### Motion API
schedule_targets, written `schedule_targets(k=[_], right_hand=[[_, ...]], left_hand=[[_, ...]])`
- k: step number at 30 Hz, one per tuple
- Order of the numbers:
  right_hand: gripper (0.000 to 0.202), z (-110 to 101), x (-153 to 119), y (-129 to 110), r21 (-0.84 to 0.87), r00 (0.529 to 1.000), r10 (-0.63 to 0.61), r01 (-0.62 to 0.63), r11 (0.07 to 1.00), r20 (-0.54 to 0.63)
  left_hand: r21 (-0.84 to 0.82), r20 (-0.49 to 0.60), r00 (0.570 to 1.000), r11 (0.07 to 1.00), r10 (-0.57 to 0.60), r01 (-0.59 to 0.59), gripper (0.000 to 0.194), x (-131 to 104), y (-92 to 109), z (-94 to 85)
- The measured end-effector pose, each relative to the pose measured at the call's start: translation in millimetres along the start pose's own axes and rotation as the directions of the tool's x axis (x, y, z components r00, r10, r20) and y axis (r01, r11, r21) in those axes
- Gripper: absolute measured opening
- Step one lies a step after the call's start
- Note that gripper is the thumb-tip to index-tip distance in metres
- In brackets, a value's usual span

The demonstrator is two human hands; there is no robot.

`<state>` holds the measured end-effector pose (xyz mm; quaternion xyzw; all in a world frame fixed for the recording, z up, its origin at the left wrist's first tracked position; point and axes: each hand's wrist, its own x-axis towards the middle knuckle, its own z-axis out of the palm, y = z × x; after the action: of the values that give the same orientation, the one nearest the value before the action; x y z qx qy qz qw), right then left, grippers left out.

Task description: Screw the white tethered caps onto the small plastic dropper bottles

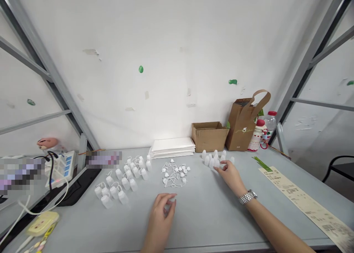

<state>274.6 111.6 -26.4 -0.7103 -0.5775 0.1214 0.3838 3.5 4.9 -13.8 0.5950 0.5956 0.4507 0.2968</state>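
Note:
My right hand [229, 174] is at a cluster of small translucent white bottles [207, 160], thumb and forefinger closed around one at its near side; the fingers partly hide it. Nearer the front edge, my left hand [162, 210] hovers over the table with thumb and fingertips drawn together. Whatever is between those fingertips is too small to make out. Between the hands and farther back lies a loose tangle of white cords with small white caps [175, 174]. To the left, several similar bottles [123, 196] stand in rough rows, many with a cord loop on top.
Against the wall are stacked white sheets [173, 146], an open cardboard box [208, 138], a brown paper bag [242, 126] and drink bottles [257, 137]. A long printed paper strip [301, 199] lies right. A power strip [63, 168], cables and a yellow case [42, 223] occupy the left.

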Motion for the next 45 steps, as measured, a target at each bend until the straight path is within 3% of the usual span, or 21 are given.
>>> schedule_targets(k=[4,8,14,19,20,23,26,30,33,39,45], right_hand=[[0.022,3.5,1.4,2.5,0.018,1.0,0.002,-0.002,1.0,0.015],[0.019,3.3,2.4,0.4,0.023,1.0,0.0,-0.001,1.0,0.022],[0.019,-8.7,-9.6,-11.4,0.061,0.999,-0.048,0.049,0.997,-0.013],[0.025,-18.2,-65.9,-40.8,0.153,0.99,-0.135,0.138,0.978,-0.035],[0.025,-15.4,-80.8,-48.0,0.25,0.993,-0.117,0.11,0.962,0.01],[0.025,3.7,-120.4,-66.0,0.523,0.974,-0.114,-0.007,0.853,0.198],[0.027,27.1,-142.9,-74.4,0.612,0.962,-0.133,-0.043,0.79,0.239],[0.022,41.4,-150.8,-74.8,0.539,0.96,-0.229,0.11,0.835,0.159],[0.02,40.2,-151.3,-75.2,0.503,0.945,-0.278,0.157,0.85,0.173],[0.022,38.3,-152.7,-76.9,0.509,0.944,-0.248,0.108,0.854,0.216],[0.021,42.1,-153.0,-73.6,0.469,0.94,-0.294,0.183,0.864,0.174]], left_hand=[[0.165,-0.006,0.999,0.985,0.047,-0.045,0.023,7.0,-3.4,1.3],[0.386,0.019,0.992,0.915,0.122,-0.119,0.031,25.9,-5.1,3.5],[0.375,0.026,0.992,0.918,0.127,-0.128,0.019,42.2,-1.8,8.4],[0.209,-0.055,0.996,0.976,0.076,-0.062,0.015,41.9,-0.5,9.0],[0.153,-0.071,0.996,0.987,0.053,-0.041,0.014,41.8,-0.6,9.0],[-0.046,-0.075,0.997,0.998,-0.035,0.032,0.018,40.0,-0.6,9.8],[-0.215,-0.027,0.995,0.972,-0.098,0.09,0.024,33.7,1.1,12.4],[-0.475,0.051,0.975,0.854,-0.214,0.213,0.034,21.7,5.4,16.8],[-0.585,0.129,0.962,0.765,-0.241,0.27,0.035,15.0,8.6,19.8],[-0.58,0.186,0.966,0.774,-0.179,0.255,0.031,7.2,15.5,15.2],[-0.583,0.213,0.963,0.77,-0.163,0.259,0.029,-0.5,20.6,10.6]])
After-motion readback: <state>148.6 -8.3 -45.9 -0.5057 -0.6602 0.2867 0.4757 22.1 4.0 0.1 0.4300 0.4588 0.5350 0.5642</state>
